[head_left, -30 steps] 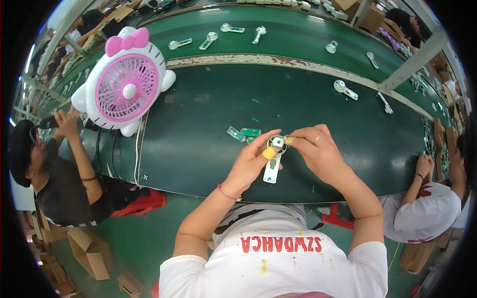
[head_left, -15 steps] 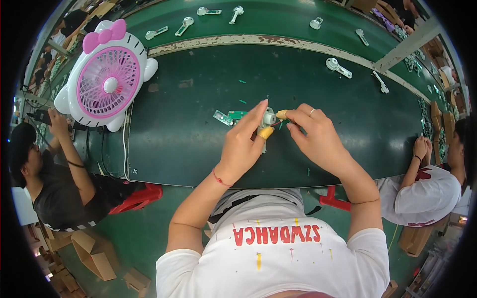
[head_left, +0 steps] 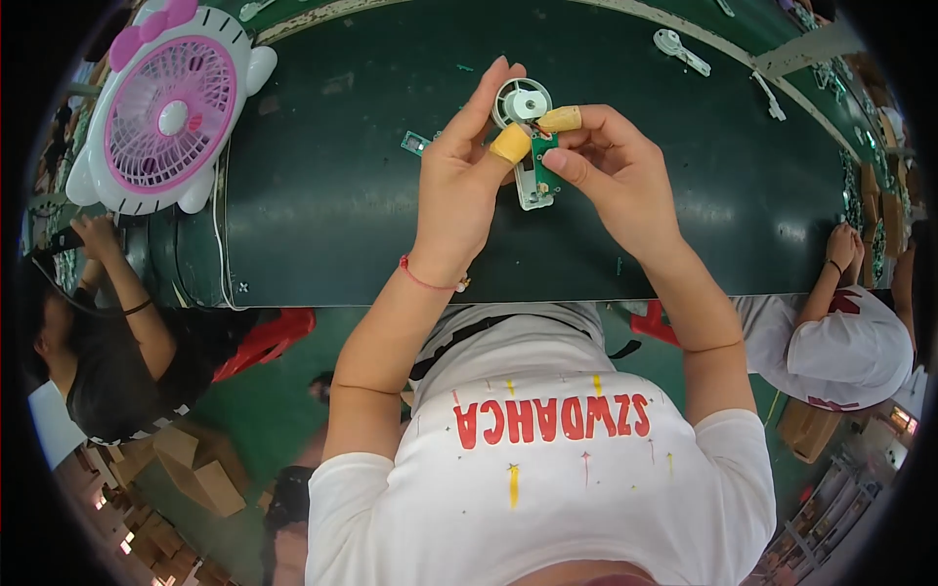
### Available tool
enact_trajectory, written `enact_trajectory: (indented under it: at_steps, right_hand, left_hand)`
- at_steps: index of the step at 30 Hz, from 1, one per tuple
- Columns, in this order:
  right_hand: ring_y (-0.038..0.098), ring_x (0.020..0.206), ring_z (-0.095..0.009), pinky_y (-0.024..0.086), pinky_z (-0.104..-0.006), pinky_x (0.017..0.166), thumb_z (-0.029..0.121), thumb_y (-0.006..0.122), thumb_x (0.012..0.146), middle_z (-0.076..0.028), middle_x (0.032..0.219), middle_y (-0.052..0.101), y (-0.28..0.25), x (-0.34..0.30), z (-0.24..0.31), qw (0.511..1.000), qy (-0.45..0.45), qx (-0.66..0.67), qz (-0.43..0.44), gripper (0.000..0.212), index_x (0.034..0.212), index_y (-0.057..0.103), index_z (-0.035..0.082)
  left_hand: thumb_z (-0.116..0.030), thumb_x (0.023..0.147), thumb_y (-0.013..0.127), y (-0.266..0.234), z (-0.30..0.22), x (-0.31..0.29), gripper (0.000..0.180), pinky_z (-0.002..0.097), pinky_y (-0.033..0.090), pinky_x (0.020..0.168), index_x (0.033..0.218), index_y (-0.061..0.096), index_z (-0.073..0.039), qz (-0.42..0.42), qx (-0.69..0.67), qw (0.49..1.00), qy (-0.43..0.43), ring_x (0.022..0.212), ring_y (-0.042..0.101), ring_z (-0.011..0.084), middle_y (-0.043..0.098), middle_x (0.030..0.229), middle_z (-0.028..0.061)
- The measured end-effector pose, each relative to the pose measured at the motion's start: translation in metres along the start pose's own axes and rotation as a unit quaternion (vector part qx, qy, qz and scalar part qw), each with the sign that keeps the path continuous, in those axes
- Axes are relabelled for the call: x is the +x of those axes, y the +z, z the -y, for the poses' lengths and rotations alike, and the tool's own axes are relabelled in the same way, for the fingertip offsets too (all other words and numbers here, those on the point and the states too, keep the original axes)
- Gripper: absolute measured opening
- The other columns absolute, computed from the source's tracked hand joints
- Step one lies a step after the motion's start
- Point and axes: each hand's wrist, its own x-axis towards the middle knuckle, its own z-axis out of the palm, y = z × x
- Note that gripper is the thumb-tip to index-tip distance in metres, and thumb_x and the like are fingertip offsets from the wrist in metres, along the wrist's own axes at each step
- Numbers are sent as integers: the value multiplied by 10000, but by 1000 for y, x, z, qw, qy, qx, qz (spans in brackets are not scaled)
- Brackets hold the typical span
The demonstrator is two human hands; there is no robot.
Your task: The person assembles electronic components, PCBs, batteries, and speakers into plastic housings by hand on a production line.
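Observation:
A white plastic housing [head_left: 535,198] with a round, ringed head and a straight handle is in my left hand [head_left: 461,186]. Its handle points towards me, and a round white motor [head_left: 531,104] sits in the head. A yellow finger cover wraps my left thumb, which presses beside the motor. My right hand [head_left: 618,181] pinches a green circuit board [head_left: 544,161] over the handle, between the thumb and the yellow-covered index finger. Short dark and red wires [head_left: 538,131] run between motor and board, partly hidden by fingers. Beyond my left hand lies another small green circuit board [head_left: 414,144].
A white and pink fan [head_left: 174,117] stands at the left of the dark green work surface [head_left: 332,225], its white cable hanging down. Similar white housings [head_left: 682,52] lie at the far right. One person sits at the left [head_left: 127,352], another at the right [head_left: 835,337].
My right hand has gone from the wires by the motor to the green circuit board, now over the handle. The housing is turned more face-up. The whole view has shifted.

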Motion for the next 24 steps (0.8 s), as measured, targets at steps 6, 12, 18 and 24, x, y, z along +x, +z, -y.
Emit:
enact_trajectory:
  at_steps: [6,12,18,24]
  right_hand:
    - [528,867,-97,442,-231,784,11,624,810,-42,988,540,1,-1,-14,996,-67,-54,-9,241,1041,556,2]
    - [518,865,-110,438,-231,756,14,630,800,-54,1018,498,-4,5,-9,979,-134,-156,7,217,1007,564,13]
    - [515,845,-108,419,-225,713,42,649,786,-49,999,512,0,5,-9,982,-111,-154,9,208,979,573,20]
    - [588,785,-185,483,-281,695,20,697,707,-94,953,531,0,10,-4,945,-199,-258,-13,248,926,582,30]
  left_hand:
    - [38,877,475,6,-5,-3,493,251,502,778,1345,380,-85,-13,-70,997,5,1093,526,176,433,1328,101]
    - [28,888,457,2,-5,-5,471,274,513,800,1341,381,-79,3,-86,996,8,1093,530,201,428,1328,107]
    - [25,888,451,3,-8,-3,461,299,515,813,1334,386,-68,1,-117,993,-11,1095,532,216,433,1323,112]
    - [24,883,450,1,-10,0,458,299,506,826,1331,385,-50,0,-133,991,-28,1099,529,216,434,1321,113]
